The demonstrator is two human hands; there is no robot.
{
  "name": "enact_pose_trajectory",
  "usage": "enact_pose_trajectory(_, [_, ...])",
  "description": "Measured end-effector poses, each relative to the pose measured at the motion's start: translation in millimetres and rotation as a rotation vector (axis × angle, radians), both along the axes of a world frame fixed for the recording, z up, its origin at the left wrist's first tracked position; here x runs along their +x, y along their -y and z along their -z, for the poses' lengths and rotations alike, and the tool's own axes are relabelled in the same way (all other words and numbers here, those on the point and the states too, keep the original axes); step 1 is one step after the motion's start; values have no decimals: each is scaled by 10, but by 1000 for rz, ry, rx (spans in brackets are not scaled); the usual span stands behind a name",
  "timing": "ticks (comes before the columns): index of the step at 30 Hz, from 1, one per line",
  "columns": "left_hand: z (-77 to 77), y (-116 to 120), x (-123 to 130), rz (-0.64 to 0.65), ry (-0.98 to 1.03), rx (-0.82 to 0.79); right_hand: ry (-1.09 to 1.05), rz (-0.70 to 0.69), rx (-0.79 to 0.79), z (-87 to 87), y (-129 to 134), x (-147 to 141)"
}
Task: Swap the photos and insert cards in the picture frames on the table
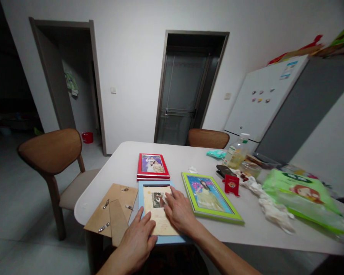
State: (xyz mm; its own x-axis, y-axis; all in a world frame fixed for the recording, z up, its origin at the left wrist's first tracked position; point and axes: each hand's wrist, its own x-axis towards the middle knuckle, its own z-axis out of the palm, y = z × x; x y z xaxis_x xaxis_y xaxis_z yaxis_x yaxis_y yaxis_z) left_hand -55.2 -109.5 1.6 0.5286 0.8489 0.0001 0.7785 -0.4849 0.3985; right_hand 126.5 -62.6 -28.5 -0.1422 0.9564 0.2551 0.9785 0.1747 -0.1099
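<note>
Both hands rest on a cream printed sheet (pixel 160 219) that bears a small dark picture. It lies within a light blue picture frame (pixel 141 198) at the table's near edge. My left hand (pixel 139 236) touches the sheet's lower left side, fingers apart. Across its right side lies my right hand (pixel 179 210), fingers stretched out flat. A brown frame backing board (pixel 119 193) with metal clips and a fold-out stand is left of the blue frame. Beyond it are stacked red picture frames (pixel 153 166). To the right lies a green picture frame (pixel 209 196) with a portrait.
On the table's right stand a bottle (pixel 236 152), a red card-like item (pixel 231 185), a dark phone-like object (pixel 225 171), crumpled tissues (pixel 272 210) and a green plastic package (pixel 301 198). Wooden chairs (pixel 53 152) stand at the left and far side. A fridge (pixel 263 99) is behind.
</note>
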Motion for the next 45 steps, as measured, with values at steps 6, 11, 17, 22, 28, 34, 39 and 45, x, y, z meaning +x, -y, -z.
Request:
enact_pose_trajectory(6, [-2,-31,-30,58,53,44,32,12,-57,7,-129,-17])
enact_pose_trajectory(11, [40,-80,-59,68,67,71,43,32,-56,32,-159,-47])
enact_pose_trajectory(17, [79,-78,-119,67,58,40,40,-5,-40,60,-120,-139])
enact_pose_trajectory(22, [41,51,-102,124,29,-9,34,-76,-57,-67,-72,-230])
enact_pose_trajectory(28, [87,76,-31,57,-22,-3,4,-231,-128,-215,8,-169])
enact_pose_trajectory(34, [124,75,-135,58,19,14,7,-303,-162,-148,94,-91])
enact_pose_trajectory(39, [211,-7,-821,-161,103,173,-134,-301,-89,-208,175,-355])
enact_pose_trajectory(45, [396,-188,-1499,-339,45,226,-280,-437,-108,-284,263,-1169])
